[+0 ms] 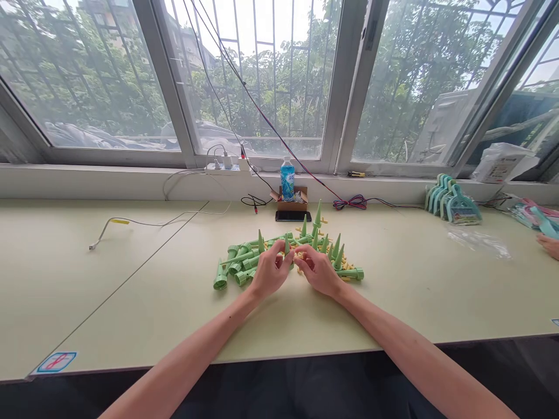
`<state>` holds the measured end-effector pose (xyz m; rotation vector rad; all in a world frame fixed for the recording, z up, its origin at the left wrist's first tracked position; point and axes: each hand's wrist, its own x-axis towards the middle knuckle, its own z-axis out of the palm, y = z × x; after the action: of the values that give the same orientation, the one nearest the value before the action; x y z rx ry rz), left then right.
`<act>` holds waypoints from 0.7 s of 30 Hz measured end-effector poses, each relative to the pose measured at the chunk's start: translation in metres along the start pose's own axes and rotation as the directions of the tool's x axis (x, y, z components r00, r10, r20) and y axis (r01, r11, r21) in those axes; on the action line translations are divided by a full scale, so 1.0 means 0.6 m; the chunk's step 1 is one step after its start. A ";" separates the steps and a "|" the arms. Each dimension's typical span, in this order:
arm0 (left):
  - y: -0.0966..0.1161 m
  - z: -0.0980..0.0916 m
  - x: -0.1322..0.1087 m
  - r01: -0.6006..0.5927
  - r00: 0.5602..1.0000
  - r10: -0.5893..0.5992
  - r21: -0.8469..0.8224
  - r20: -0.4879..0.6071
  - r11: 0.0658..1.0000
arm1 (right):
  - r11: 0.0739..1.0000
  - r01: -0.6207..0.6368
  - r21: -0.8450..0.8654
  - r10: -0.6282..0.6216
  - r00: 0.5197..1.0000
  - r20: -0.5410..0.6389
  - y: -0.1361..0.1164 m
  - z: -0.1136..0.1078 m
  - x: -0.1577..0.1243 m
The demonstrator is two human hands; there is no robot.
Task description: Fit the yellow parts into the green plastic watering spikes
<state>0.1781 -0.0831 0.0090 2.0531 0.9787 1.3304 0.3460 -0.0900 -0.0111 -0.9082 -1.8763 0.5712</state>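
My left hand is closed around a pointed green plastic cone piece, held upright with its tip showing above the fingers. Close beside it, my right hand has its thumb and fingertips pinched together near that piece; what they hold, if anything, is too small to make out. Several green tubular pieces with wide ribbed ends lie heaped by my left hand. Beyond and beside my right hand stand several green cones among small yellow plastic parts. One green piece lies on its side there.
On the pale table, a phone lies before a small cardboard box and a blue bottle. Cables run along the wall. Small dustpans and a plastic bag sit right, near another person's hand.
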 end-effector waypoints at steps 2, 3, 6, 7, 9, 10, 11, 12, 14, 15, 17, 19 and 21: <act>-0.001 0.000 -0.001 -0.006 1.000 0.006 -0.001 0.007 1.000 | 1.000 -0.003 -0.009 0.003 1.000 -0.013 0.002 0.000 0.001; -0.001 0.000 -0.001 -0.010 1.000 0.010 -0.001 0.011 1.000 | 1.000 -0.003 -0.016 0.002 1.000 -0.019 0.003 0.001 0.002; -0.001 -0.001 -0.001 -0.019 1.000 0.019 -0.001 0.020 1.000 | 1.000 -0.001 -0.023 0.001 1.000 -0.024 0.005 0.001 0.003; -0.001 -0.001 0.000 -0.022 1.000 0.022 -0.001 0.021 1.000 | 1.000 -0.002 -0.020 0.002 1.000 -0.021 0.005 0.001 0.003; -0.001 -0.001 0.000 -0.025 0.999 0.025 -0.001 0.022 1.000 | 1.000 -0.008 -0.014 0.008 1.000 -0.014 0.005 0.001 0.003; -0.001 -0.001 0.000 -0.026 0.999 0.026 -0.002 0.021 1.000 | 1.000 -0.011 -0.013 0.011 1.000 -0.012 0.005 0.000 0.003; -0.001 -0.001 0.000 -0.026 0.999 0.026 -0.004 0.020 1.000 | 1.000 -0.014 -0.016 0.013 1.000 -0.011 0.005 0.000 0.003; 0.000 -0.001 0.000 -0.025 1.000 0.025 -0.006 0.018 1.000 | 1.000 -0.016 -0.019 0.016 1.000 -0.010 0.004 0.000 0.003; 0.001 0.000 0.000 -0.021 1.000 0.021 -0.014 0.010 1.000 | 1.000 -0.018 -0.021 0.018 1.000 -0.008 0.003 -0.001 0.002; 0.002 0.000 0.000 -0.016 1.000 0.016 -0.022 0.004 1.000 | 1.000 -0.018 -0.019 0.017 1.000 -0.008 0.002 -0.001 0.002; 0.005 0.001 0.000 -0.002 1.000 0.001 -0.040 -0.012 0.999 | 1.000 -0.016 -0.011 0.016 1.000 -0.009 0.002 -0.002 0.002; 0.007 0.001 0.001 0.017 0.999 -0.018 -0.051 -0.032 0.999 | 1.000 -0.015 -0.010 0.015 1.000 -0.006 0.001 -0.002 0.001; 0.008 0.001 0.001 0.029 0.999 -0.031 -0.047 -0.045 0.998 | 1.000 -0.016 -0.016 0.016 1.000 0.006 0.001 -0.002 0.000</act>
<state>0.1801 -0.0854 0.0125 1.9744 0.9857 1.3773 0.3475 -0.0893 -0.0110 -0.9335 -1.8828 0.5697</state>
